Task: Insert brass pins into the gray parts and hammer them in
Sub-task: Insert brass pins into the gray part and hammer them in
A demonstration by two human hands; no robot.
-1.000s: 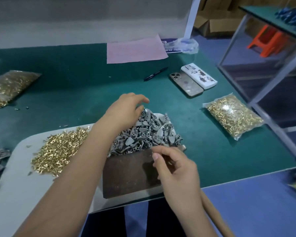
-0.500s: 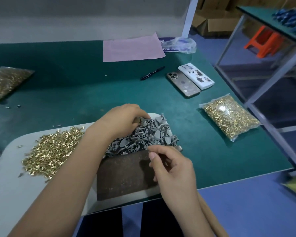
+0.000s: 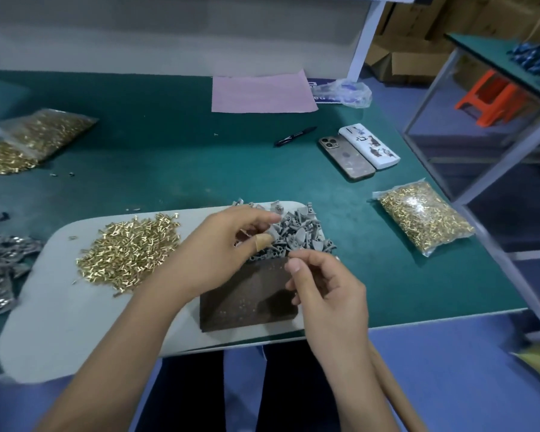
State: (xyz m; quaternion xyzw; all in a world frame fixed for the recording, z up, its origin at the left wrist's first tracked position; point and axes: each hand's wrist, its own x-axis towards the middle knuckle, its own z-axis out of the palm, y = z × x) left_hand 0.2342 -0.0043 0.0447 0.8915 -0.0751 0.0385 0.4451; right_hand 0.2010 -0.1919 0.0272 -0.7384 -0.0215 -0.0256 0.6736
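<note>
A green worktop (image 3: 169, 157) stands against a pale wall (image 3: 169, 32); blue floor (image 3: 465, 385), an orange stool (image 3: 493, 98), and seemingly cardboard boxes (image 3: 409, 60) behind.

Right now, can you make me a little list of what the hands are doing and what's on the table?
left hand: picking at the gray parts, fingers curled round one
right hand: fingertips pinched together over the dark block; what it pinches is too small to tell
loose brass pins: heaped on the pale board
bagged pins: on the green table, right side
phones: behind, beside a pen
</note>
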